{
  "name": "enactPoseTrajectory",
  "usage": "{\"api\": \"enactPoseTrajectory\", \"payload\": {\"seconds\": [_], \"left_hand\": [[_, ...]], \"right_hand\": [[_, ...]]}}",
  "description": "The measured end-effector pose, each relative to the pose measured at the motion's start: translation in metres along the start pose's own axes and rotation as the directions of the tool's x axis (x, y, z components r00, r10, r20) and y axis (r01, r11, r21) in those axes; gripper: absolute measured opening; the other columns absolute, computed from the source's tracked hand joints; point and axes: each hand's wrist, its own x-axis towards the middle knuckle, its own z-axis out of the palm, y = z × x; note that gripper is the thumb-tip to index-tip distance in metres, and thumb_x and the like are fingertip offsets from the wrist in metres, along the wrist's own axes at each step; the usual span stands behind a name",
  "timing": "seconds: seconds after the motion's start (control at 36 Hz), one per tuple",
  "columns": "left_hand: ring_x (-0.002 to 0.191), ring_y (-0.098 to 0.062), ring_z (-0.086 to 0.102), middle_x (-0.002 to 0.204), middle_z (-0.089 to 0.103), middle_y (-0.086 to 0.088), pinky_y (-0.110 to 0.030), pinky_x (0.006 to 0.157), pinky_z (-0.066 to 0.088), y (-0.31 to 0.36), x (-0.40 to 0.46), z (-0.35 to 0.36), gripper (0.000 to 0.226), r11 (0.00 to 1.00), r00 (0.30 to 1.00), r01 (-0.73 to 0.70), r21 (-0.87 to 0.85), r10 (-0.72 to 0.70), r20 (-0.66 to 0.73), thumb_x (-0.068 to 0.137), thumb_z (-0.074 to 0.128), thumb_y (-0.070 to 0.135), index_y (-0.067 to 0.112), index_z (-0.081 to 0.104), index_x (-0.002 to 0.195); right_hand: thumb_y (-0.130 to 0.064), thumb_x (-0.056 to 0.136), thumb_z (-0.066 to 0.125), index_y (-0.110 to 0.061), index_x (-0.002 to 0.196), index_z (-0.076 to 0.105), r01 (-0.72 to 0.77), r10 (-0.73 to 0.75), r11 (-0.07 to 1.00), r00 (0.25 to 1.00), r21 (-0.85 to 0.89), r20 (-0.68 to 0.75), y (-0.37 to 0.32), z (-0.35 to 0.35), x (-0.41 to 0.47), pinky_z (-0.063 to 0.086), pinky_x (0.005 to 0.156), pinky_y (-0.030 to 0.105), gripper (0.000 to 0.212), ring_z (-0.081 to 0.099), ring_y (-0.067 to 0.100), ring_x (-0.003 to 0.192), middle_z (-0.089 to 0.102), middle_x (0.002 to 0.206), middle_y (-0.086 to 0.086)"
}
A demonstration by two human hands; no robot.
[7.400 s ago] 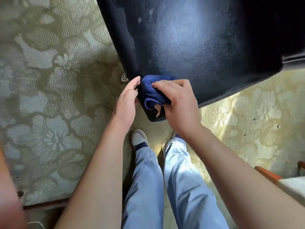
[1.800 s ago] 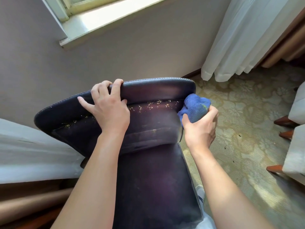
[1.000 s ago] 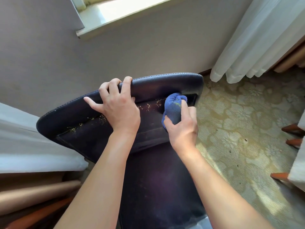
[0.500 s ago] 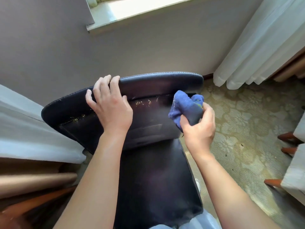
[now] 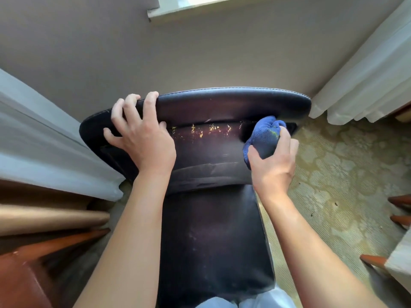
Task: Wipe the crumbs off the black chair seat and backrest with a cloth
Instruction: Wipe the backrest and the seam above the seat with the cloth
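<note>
The black chair stands in front of me, its backrest (image 5: pixel 209 152) facing me and its seat (image 5: pixel 213 241) below. Yellow crumbs (image 5: pixel 206 130) lie in a band under the backrest's top roll. My left hand (image 5: pixel 142 134) grips the top edge of the backrest at its left, fingers curled over it. My right hand (image 5: pixel 273 165) holds a bunched blue cloth (image 5: pixel 264 134) against the right end of the backrest, just right of the crumbs. A few yellow specks stick to the cloth.
A grey wall (image 5: pixel 200 52) and a window sill (image 5: pixel 178 10) are behind the chair. White curtains hang at the left (image 5: pixel 33 134) and right (image 5: pixel 367 74). Patterned carpet (image 5: pixel 333 174) lies to the right, with wooden furniture legs (image 5: pixel 398 200) at its edge.
My right hand has pressed the cloth back onto the right end of the backrest after lifting off it. My left hand keeps its grip on the top edge.
</note>
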Motion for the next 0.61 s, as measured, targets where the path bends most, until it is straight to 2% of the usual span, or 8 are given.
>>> {"api": "enactPoseTrajectory", "payload": {"seconds": [0.11, 0.25, 0.36, 0.44, 0.53, 0.61], "left_hand": [[0.144, -0.029, 0.035, 0.145, 0.047, 0.000, -0.076, 0.103, 0.030, 0.002, -0.001, 0.006, 0.066, 1.000, 1.000, 0.015, -0.018, -0.015, -0.019, 0.078, 0.076, 0.015, 0.035, 0.049, 0.135], [0.142, -0.029, 0.038, 0.143, 0.049, -0.001, -0.077, 0.100, 0.031, 0.002, 0.002, 0.008, 0.066, 1.000, 0.999, 0.015, -0.020, -0.016, -0.039, 0.076, 0.078, 0.014, 0.034, 0.052, 0.134], [0.141, -0.029, 0.039, 0.141, 0.050, 0.000, -0.076, 0.099, 0.032, -0.001, 0.002, 0.007, 0.066, 1.000, 0.999, 0.011, -0.022, -0.012, -0.036, 0.076, 0.078, 0.015, 0.035, 0.053, 0.133], [0.141, -0.028, 0.039, 0.142, 0.050, 0.001, -0.074, 0.100, 0.033, -0.004, 0.002, 0.005, 0.064, 0.999, 1.000, 0.002, -0.035, -0.003, -0.029, 0.077, 0.078, 0.018, 0.036, 0.054, 0.134], [0.140, -0.026, 0.039, 0.142, 0.049, 0.005, -0.067, 0.098, 0.036, -0.012, 0.002, 0.000, 0.065, 0.999, 0.999, -0.028, -0.032, 0.027, -0.017, 0.077, 0.076, 0.024, 0.039, 0.052, 0.135], [0.140, -0.022, 0.039, 0.144, 0.049, 0.009, -0.059, 0.097, 0.037, -0.021, -0.001, -0.004, 0.064, 0.997, 0.998, -0.061, -0.046, 0.060, -0.014, 0.078, 0.072, 0.028, 0.038, 0.052, 0.137]], "right_hand": [[-0.028, 0.079, 0.077, -0.020, 0.142, 0.045, 0.058, -0.059, 0.998, 0.994, 0.007, 0.088, -0.006, 0.004, -0.007, 0.037, 0.076, 0.028, 0.072, 0.053, 0.019, 0.096, 0.045, 0.110, 0.000], [-0.027, 0.076, 0.077, -0.023, 0.141, 0.047, 0.114, -0.113, 0.993, 0.986, 0.000, 0.122, -0.021, 0.016, -0.017, 0.050, 0.078, 0.041, 0.071, 0.056, 0.023, 0.092, 0.046, 0.106, 0.001], [-0.026, 0.071, 0.076, -0.022, 0.135, 0.051, 0.296, -0.283, 0.955, 0.930, -0.023, 0.234, -0.038, 0.028, -0.030, 0.048, 0.068, 0.037, 0.069, 0.057, 0.027, 0.092, 0.047, 0.104, 0.001], [-0.029, 0.069, 0.075, -0.025, 0.134, 0.052, 0.371, -0.346, 0.928, 0.892, -0.036, 0.290, -0.049, 0.034, -0.036, 0.046, 0.063, 0.033, 0.068, 0.056, 0.024, 0.091, 0.047, 0.101, -0.003], [-0.030, 0.070, 0.074, -0.028, 0.135, 0.053, 0.365, -0.352, 0.931, 0.892, 0.008, 0.285, -0.047, 0.028, -0.038, 0.049, 0.066, 0.034, 0.068, 0.056, 0.019, 0.091, 0.047, 0.101, -0.006], [-0.027, 0.069, 0.072, -0.025, 0.135, 0.056, 0.307, -0.319, 0.947, 0.930, 0.094, 0.183, -0.040, 0.014, -0.041, 0.047, 0.075, 0.030, 0.068, 0.054, 0.012, 0.090, 0.050, 0.102, -0.005]]}}
